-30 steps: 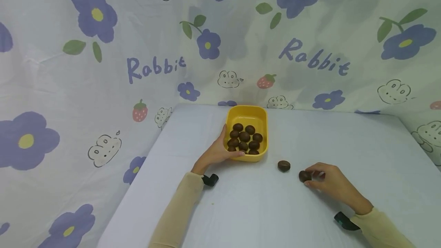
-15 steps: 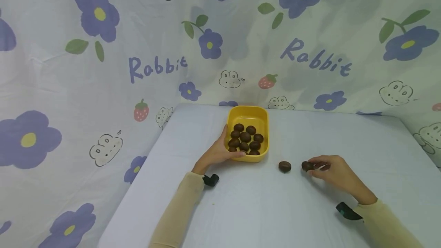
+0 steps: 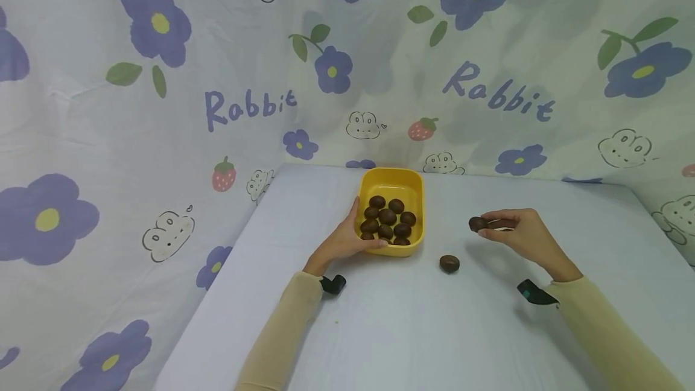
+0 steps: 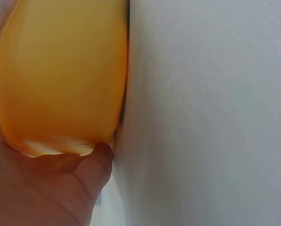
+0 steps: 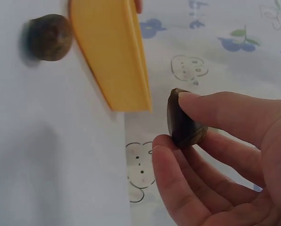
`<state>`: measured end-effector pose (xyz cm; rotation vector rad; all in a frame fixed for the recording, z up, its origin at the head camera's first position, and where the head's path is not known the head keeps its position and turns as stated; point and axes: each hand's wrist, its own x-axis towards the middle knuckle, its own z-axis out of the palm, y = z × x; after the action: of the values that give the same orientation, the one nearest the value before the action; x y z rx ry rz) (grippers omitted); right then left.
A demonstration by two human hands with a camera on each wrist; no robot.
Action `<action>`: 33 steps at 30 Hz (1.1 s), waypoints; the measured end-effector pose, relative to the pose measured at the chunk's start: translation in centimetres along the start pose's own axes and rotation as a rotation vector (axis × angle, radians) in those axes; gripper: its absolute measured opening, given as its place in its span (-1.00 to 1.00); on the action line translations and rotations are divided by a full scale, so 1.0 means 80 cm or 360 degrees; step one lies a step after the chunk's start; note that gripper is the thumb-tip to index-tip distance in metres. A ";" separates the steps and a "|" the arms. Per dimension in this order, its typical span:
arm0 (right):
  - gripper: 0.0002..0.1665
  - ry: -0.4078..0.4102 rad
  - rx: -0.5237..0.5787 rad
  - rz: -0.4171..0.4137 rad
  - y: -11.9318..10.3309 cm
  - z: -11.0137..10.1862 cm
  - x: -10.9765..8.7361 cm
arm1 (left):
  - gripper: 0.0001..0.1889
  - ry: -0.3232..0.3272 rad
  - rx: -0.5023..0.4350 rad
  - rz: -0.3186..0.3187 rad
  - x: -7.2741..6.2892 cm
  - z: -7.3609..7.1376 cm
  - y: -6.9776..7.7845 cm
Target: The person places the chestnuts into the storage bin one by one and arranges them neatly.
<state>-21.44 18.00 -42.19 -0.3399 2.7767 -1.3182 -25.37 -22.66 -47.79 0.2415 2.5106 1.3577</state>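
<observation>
My left hand [image 3: 344, 239] grips the near left corner of a yellow plastic box [image 3: 403, 251]; the thumb lies along the front and the fingers along the left side. In the left wrist view the hand bends round the box wall [image 4: 65, 80]. Several brown chestnuts [image 3: 387, 216] lie inside, mostly toward the near end. To the right of the box, my right hand [image 3: 529, 235] pinches one chestnut [image 3: 477, 224] between thumb and fingertips, above the table. Its flat dark side shows in the right wrist view. Another chestnut [image 3: 449, 263] rests on the table, near the box's front right corner.
A white cloth covers the table [image 3: 391, 330]. Behind it and at both sides hangs a curtain [image 3: 380, 77] printed with flowers, rabbits and strawberries. Dark wrist camera mounts [image 3: 536, 293] sit below the sleeves.
My right hand has lifted its chestnut off the table and moved it away from me, toward the back. The left hand stays on the box, and the other chestnut has not moved.
</observation>
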 end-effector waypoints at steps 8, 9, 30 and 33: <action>-0.28 0.0061 0.0066 0.0091 -0.021 0.001 0.044 | 0.49 -0.0004 -0.0008 0.0035 0.002 -0.001 -0.002; -0.27 0.0069 0.0069 0.0099 -0.022 0.002 0.050 | 0.49 -0.0003 -0.0006 0.0038 0.002 -0.001 -0.002; -0.39 0.0165 0.0172 0.0051 -0.037 0.047 0.143 | 0.54 -0.0005 0.0001 0.0030 0.000 -0.001 -0.002; -0.46 0.0147 0.0134 0.0049 -0.040 0.057 0.152 | 0.54 -0.0010 -0.0001 0.0035 0.000 0.000 -0.002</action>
<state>-32.12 9.94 -42.01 -0.2372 2.7768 -1.4753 -25.37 -22.80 -47.94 0.2735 2.5095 1.3644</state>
